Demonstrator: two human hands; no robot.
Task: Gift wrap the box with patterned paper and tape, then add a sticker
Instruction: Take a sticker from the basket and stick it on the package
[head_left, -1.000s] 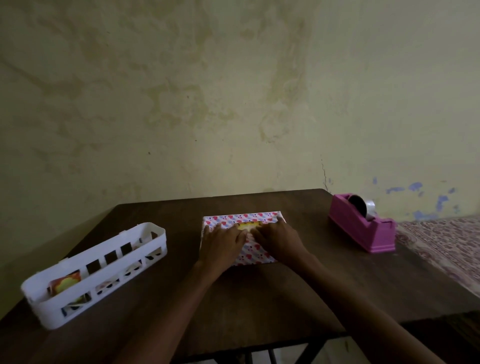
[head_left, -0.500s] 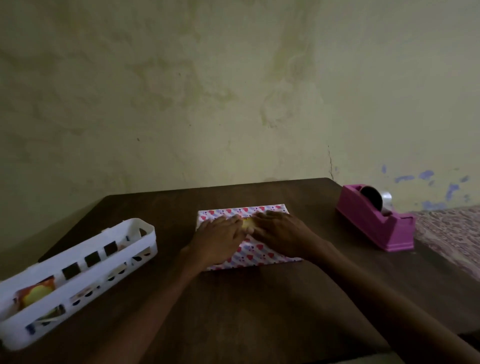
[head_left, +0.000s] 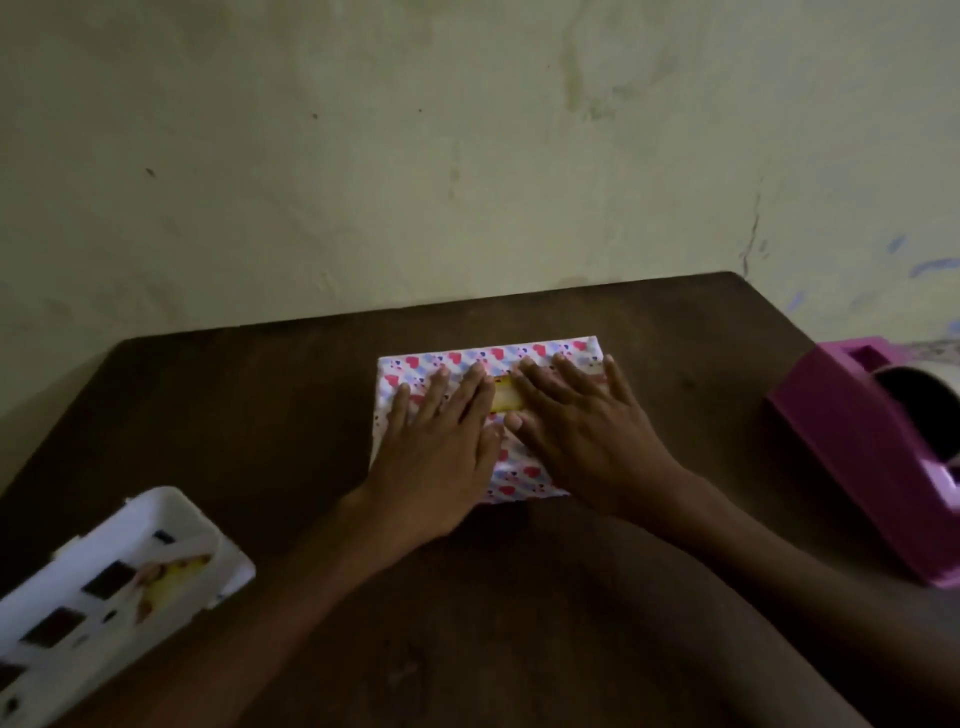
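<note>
Head view: wrapped box in heart-patterned paper sits mid-desk. Left hand and right hand lie flat on top, fingers straight, pressing yellow sticker between them. Pink tape dispenser at right; white basket at left.

Bare desk is left between the wrapped box and the white slotted basket. Passage rightward is narrowed by the pink tape dispenser; the far edge is closed by the wall.
</note>
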